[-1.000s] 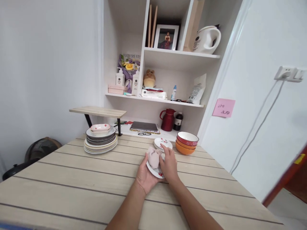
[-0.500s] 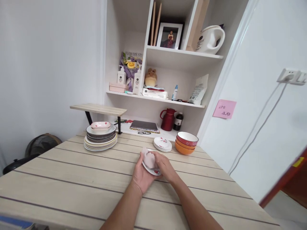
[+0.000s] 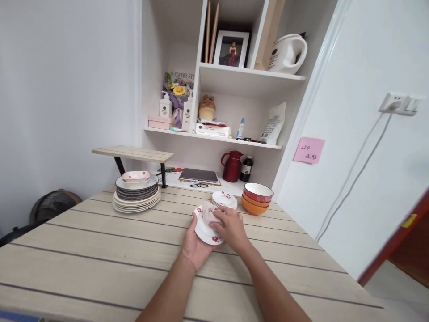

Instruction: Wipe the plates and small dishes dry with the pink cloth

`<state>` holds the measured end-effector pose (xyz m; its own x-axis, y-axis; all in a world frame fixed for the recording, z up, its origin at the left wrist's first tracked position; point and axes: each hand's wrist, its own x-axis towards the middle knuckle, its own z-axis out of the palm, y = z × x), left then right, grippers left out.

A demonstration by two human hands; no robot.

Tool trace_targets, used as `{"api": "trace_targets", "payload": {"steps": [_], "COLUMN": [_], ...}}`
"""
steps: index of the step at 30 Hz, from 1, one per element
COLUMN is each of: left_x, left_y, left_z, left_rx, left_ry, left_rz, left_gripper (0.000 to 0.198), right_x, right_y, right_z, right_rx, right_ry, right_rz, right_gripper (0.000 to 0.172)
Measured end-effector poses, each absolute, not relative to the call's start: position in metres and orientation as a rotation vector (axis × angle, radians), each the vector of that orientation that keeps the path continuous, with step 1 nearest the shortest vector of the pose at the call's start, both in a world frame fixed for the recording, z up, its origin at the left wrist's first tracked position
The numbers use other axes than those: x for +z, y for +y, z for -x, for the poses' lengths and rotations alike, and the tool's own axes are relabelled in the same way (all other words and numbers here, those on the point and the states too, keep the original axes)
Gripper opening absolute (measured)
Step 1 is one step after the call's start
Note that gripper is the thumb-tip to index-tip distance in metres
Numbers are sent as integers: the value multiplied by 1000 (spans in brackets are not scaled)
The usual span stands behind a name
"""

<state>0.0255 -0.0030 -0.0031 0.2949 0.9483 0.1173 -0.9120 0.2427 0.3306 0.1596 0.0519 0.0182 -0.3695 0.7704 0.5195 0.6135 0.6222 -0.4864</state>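
A small white plate (image 3: 203,231) with red flowers is tilted up in my left hand (image 3: 194,250), its thumb along the left rim and the other fingers underneath. My right hand (image 3: 231,228) presses a pale pinkish cloth (image 3: 209,213) against the upper part of the plate's face, fingers closed on the cloth. Just behind my right hand, a short stack of matching flowered plates (image 3: 224,198) rests on the table, partly hidden by that hand.
Stacked red and orange bowls (image 3: 257,199) stand to the right. At the left is a tall pile of plates (image 3: 136,194) topped by a pink-dotted dish (image 3: 136,176), near a small raised shelf (image 3: 134,153). A red jug (image 3: 232,166) and a laptop (image 3: 199,175) sit at the back.
My right hand has moved the cloth over the plate, uncovering more of its flowered face and left rim. My left hand still holds the plate. The view has shifted slightly.
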Motion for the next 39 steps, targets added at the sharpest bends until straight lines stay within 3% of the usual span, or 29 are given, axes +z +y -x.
{"api": "trace_targets", "payload": {"steps": [7, 13, 18, 25, 29, 33, 39], "left_x": [-4, 0, -4, -8, -7, -6, -8], "left_y": [0, -5, -2, 3, 2, -1, 0], "left_z": [-24, -30, -30, -20, -20, -26, -29], "left_rx": [1353, 1111, 1189, 1433, 1367, 1164, 1218], "left_ry": [148, 208, 159, 194, 202, 234, 214], "left_rz": [-321, -419, -396, -313, -304, -338, -342], "left_gripper": [47, 65, 58, 50, 56, 63, 53], "right_x": [31, 21, 17, 30, 30, 19, 6], "right_y": [34, 40, 52, 41, 34, 40, 58], "right_z": [-155, -146, -158, -168, -158, -148, -155], "right_rx": [293, 81, -71, 154, 335, 300, 176], "right_ry": [-2386, -2245, -2200, -2481, -2546, -2375, -2266], "right_rz": [866, 928, 1162, 987, 803, 824, 1029], "right_gripper": [23, 48, 33, 21, 31, 41, 41]}}
